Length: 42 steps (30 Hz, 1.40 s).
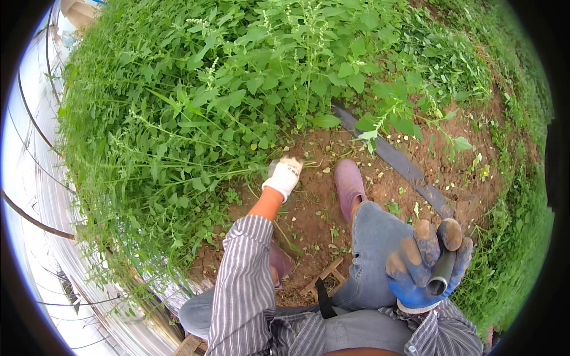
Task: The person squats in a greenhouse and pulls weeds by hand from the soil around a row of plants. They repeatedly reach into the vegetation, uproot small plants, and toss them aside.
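My left hand (285,176), in a white glove with a soiled front, is low over the soil at the edge of the leafy weeds. Its fingers are closed around weed stems (313,164) near the ground, partly hidden by the glove. My right hand (423,261), in a blue glove caked with soil, is over my right knee. It grips a grey tubular handle (441,275) whose hollow end points toward me. The tool's far end is hidden behind the fingers.
Tall green weeds (237,83) fill the left and far side. A dark flat strip (395,160) lies across the brown soil (320,207). My purple boots (349,188) stand on the soil. Cut greenery (442,56) lies at far right; plastic sheeting (35,178) lines the left.
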Motion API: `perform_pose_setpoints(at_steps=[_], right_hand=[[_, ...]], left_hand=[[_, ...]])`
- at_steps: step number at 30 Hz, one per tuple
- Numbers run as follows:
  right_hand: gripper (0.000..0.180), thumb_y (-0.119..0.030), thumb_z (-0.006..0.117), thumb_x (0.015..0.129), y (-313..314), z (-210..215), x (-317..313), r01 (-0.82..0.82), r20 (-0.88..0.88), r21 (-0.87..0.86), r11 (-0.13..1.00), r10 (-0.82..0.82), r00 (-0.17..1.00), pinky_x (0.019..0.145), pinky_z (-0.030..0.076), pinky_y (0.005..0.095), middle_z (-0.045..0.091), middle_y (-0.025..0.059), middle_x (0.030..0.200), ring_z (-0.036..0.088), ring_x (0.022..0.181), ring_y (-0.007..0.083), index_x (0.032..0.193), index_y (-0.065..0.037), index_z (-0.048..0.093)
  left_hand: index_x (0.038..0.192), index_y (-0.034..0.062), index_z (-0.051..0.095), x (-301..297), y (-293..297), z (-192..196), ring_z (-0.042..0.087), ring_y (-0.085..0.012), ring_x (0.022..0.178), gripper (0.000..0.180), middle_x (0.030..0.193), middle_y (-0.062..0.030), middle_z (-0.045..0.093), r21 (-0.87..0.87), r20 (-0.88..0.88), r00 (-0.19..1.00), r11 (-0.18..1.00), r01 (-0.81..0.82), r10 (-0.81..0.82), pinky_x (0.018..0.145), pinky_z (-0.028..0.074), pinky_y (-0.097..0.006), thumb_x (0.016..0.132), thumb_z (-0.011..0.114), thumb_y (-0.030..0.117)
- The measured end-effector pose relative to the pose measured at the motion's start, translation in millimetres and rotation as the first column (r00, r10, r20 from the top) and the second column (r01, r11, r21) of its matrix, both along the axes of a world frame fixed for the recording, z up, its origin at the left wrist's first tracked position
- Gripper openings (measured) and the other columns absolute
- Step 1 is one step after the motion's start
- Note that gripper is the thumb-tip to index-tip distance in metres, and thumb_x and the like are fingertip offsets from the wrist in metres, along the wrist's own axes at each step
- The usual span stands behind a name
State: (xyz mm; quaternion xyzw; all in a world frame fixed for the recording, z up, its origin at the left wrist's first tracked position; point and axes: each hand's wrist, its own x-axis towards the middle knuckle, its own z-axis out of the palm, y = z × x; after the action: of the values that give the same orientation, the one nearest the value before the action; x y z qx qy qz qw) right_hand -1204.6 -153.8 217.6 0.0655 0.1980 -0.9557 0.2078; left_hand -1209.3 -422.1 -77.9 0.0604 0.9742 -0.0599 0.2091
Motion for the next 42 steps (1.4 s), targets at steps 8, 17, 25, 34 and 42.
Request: perform_pose_setpoints(at_steps=[8, 17, 25, 34, 42], right_hand=[[0.018, -0.029, 0.052, 0.088, 11, -6, -20, -0.226, 0.072, -0.148, 0.963, 0.238, 0.969, 0.059, 0.032, 0.0298, 0.04, 0.0033, 0.076, 0.041, 0.059, 0.0147, 0.078, -0.017, 0.045], [0.02, -0.031, 0.055, 0.087, 0, 13, -19, -0.021, 0.184, 0.014, 1.0, 0.018, 0.983, 0.06, 0.035, 0.0288, 0.042, 0.0025, 0.076, 0.045, 0.057, 0.0131, 0.079, -0.016, 0.045], [0.019, -0.029, 0.056, 0.087, 10, 2, -13, 0.099, 0.162, -0.002, 0.995, -0.097, 0.982, 0.061, 0.037, 0.0299, 0.042, 0.0025, 0.076, 0.044, 0.057, 0.013, 0.079, -0.016, 0.044], [0.02, -0.03, 0.055, 0.087, 12, 6, -9, 0.103, 0.173, -0.107, 0.989, -0.084, 0.981, 0.061, 0.037, 0.0297, 0.042, 0.0025, 0.076, 0.044, 0.057, 0.0133, 0.079, -0.015, 0.044], [0.022, -0.033, 0.051, 0.088, 12, 3, -5, 0.011, 0.177, -0.121, 0.993, 0.011, 0.984, 0.06, 0.037, 0.0308, 0.04, 0.003, 0.076, 0.043, 0.059, 0.0148, 0.079, -0.015, 0.042]], left_hand=[[0.126, 0.0151, 0.044, -83, -27, -55, 0.044, -0.0247, 0.118, 0.037, 0.131, -0.0052, 0.044, -0.142, 0.175, 0.857, 0.873, -0.466, 0.486, 0.084, 0.046, -0.039, 0.092, 0.031, 0.018], [0.102, 0.0157, 0.064, -78, -49, -54, 0.064, -0.0226, 0.089, 0.024, 0.1, -0.008, 0.065, -0.254, 0.275, 0.859, 0.894, -0.369, 0.433, 0.065, 0.051, -0.039, 0.082, 0.052, 0.013], [0.087, 0.0146, 0.069, -76, -33, -61, 0.066, -0.0218, 0.08, 0.016, 0.086, -0.0045, 0.068, -0.304, 0.263, 0.94, 0.943, -0.133, 0.217, 0.059, 0.05, -0.038, 0.078, 0.056, 0.015], [0.086, 0.0098, 0.067, -64, -3, -37, 0.065, -0.0217, 0.074, 0.017, 0.081, -0.0067, 0.067, -0.054, 0.228, 0.955, 0.976, 0.209, -0.192, 0.057, 0.051, -0.038, 0.078, 0.052, 0.013], [0.086, 0.0129, 0.068, 98, -3, -42, 0.064, -0.0218, 0.083, 0.018, 0.09, -0.0089, 0.067, -0.04, 0.57, 0.82, 0.999, -0.021, 0.04, 0.067, 0.051, -0.037, 0.079, 0.051, 0.012]])
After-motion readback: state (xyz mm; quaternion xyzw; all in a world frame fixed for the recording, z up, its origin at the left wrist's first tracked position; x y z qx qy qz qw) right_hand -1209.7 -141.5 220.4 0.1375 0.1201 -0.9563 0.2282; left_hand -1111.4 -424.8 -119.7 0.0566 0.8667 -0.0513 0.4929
